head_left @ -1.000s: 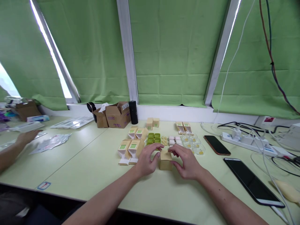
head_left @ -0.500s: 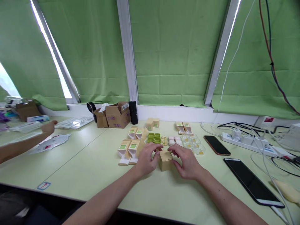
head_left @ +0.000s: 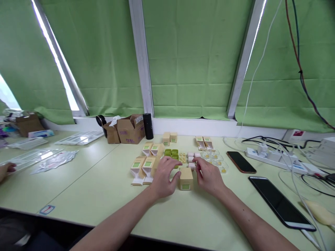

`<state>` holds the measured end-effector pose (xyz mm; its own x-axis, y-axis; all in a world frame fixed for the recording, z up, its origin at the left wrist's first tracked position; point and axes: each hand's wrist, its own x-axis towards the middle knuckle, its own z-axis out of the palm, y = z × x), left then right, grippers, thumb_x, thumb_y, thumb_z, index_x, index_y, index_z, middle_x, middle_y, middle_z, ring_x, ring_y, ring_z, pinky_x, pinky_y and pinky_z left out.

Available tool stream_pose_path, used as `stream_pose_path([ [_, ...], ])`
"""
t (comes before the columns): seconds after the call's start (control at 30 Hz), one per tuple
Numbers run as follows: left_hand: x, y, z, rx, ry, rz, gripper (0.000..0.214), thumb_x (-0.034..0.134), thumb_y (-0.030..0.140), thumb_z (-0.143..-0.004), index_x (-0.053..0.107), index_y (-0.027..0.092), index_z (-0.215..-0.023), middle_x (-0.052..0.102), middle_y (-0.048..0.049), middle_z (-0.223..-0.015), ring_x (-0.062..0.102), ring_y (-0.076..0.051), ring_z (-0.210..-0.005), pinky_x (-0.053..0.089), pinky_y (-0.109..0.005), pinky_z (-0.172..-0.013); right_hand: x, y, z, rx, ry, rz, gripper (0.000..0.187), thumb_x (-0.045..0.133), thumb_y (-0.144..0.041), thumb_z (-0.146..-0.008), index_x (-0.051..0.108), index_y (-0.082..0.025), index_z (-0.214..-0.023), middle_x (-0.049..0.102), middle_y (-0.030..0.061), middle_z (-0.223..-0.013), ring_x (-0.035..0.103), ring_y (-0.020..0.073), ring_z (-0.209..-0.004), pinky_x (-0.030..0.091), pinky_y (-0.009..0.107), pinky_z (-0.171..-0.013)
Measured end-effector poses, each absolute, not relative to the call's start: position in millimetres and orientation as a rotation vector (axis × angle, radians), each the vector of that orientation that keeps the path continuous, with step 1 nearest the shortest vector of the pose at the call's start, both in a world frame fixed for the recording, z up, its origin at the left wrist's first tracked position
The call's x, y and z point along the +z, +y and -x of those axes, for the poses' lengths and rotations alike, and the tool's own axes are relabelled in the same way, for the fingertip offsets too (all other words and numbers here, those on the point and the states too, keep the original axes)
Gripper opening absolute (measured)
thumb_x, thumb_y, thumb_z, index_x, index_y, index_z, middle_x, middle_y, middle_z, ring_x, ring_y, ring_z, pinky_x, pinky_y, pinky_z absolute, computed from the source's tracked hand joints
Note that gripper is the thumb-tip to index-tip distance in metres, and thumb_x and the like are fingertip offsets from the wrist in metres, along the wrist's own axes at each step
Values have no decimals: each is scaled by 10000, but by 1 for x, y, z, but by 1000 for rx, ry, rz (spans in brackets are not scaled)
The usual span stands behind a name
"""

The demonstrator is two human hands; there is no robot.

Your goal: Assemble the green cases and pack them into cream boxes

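Note:
A small closed kraft-paper box (head_left: 186, 179) stands on the table between my hands, its green-windowed label facing me. My left hand (head_left: 165, 177) is at its left, fingers and thumb spread apart, the thumb close against the box's edge. On the other side, my right hand (head_left: 210, 177) has bent fingers held apart beside the box, the index fingertip close to the whitish-pink blocks (head_left: 191, 158). Behind the box are green square cups (head_left: 171, 152), small yellow pieces (head_left: 182, 157) and clear plastic cups with yellow bits (head_left: 216, 160). Several opened kraft boxes (head_left: 149, 164) lie left of my left hand.
Two kraft boxes (head_left: 166, 138) stand at the back, and two opened ones (head_left: 204, 143) lie right of them. Phones (head_left: 281, 202), a power strip (head_left: 277, 160) and cables occupy the right. Cardboard cartons (head_left: 131, 129) and a black cylinder (head_left: 148, 126) are behind. Another person's hand (head_left: 7, 169) is far left.
The box has turned so its labelled face points toward me. My hands have loosened and drawn apart from it. The other person's arm has pulled back to the left edge.

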<state>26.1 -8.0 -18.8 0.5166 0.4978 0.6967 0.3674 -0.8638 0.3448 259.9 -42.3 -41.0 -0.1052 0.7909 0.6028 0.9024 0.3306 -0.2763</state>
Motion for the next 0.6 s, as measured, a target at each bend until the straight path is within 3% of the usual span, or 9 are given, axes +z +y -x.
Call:
stream_pose_path([
  [0.23,-6,-21,-38,788,832,-2802,646,799,333,-824,535,232,-1405,681,-120,-1311,480,-393,-1290,417,-590,-1093,-41,-41,-259,-198,-1872,1536,341,502,-81,-864,554,-220,-1172,713,22,-878,651,194,-702,336,270,-594],
  [0.4,1,-15,-41,681,818,-2833,636,764,177,-785,542,246,-1377,684,-113,-1235,532,-367,-1189,468,-541,-1025,-42,-40,-260,-215,-1848,1521,362,508,-78,-862,564,-211,-1194,722,31,-894,657,194,-712,359,271,-608],
  [0.6,34,17,-48,681,842,-2828,641,719,158,-788,546,252,-1398,677,-110,-1219,551,-349,-1181,497,-480,-988,-42,-41,-258,-228,-1823,1526,349,516,-102,-879,567,-220,-1203,732,40,-907,662,200,-716,359,274,-601],
])
